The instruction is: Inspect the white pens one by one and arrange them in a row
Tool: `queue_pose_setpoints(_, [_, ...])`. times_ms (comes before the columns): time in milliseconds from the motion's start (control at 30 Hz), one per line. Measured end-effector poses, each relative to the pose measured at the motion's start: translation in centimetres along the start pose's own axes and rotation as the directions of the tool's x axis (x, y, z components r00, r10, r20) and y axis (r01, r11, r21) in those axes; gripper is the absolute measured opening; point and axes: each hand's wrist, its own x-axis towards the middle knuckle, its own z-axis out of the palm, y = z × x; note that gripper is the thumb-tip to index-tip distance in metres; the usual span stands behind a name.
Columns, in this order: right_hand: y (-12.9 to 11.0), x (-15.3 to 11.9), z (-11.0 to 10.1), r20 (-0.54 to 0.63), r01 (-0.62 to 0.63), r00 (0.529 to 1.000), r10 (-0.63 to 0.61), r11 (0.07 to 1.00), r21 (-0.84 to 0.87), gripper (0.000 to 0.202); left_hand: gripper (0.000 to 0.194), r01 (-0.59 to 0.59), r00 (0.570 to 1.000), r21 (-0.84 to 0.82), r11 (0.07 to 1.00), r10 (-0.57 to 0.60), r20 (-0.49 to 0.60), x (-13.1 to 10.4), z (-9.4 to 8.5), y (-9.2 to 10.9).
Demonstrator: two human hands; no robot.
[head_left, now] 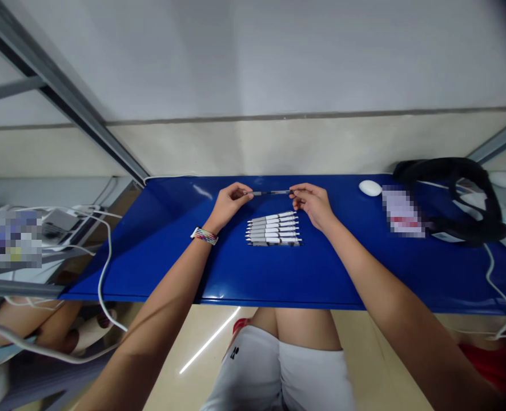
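A slim pen (272,193) with dark and clear parts lies level between my two hands, just above or on the blue tabletop. My left hand (231,201) pinches its left end between thumb and fingers. At the other end, the fingertips of my right hand (313,203) close on the pen. Nearer to me, several white and grey pens (274,227) lie side by side in a row, their tips pointing left. The nearest one in that row looks darker than the others.
The blue table (163,257) reaches back to the wall. On its right are a white computer mouse (370,188), a blurred-out packet (402,211) and a black strap-like device (471,225). A white cable (107,257) hangs over the left edge. Another person's leg (39,325) shows at lower left.
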Motion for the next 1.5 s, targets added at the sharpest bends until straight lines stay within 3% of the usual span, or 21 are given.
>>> queue_pose_setpoints(200, [-0.7,0.2,-0.4,-0.075,-0.031,0.997,0.035,0.998,0.058,0.012,0.036,0.046,0.997,-0.062,0.997,-0.05,-0.063,0.3,-0.4,-0.7])
queue_pose_setpoints(500, [-0.9,0.2,-0.6,-0.177,-0.001,0.984,0.006,1.0,0.028,0.01,0.033,0.052,0.992,-0.086,0.995,-0.061,-0.107,0.5,-0.5,-1.2])
queue_pose_setpoints(767, [-0.7,0.3,-0.7,-0.15,-0.04,0.987,0.05,0.997,0.069,0.011,0.036,0.063,0.992,-0.1,0.993,-0.074,-0.105,0.4,-0.4,-0.7])
queue_pose_setpoints(1233, [-0.7,0.4,-1.0,-0.236,0.065,0.969,-0.074,0.997,-0.044,0.009,0.034,0.047,0.989,-0.095,0.994,-0.059,-0.137,0.6,-0.7,-1.5])
queue_pose_setpoints(1500, [-0.5,0.4,-1.1,-0.253,0.058,0.965,-0.068,0.997,-0.047,0.01,0.03,0.054,0.988,-0.113,0.992,-0.069,-0.136,0.5,-0.6,-1.2])
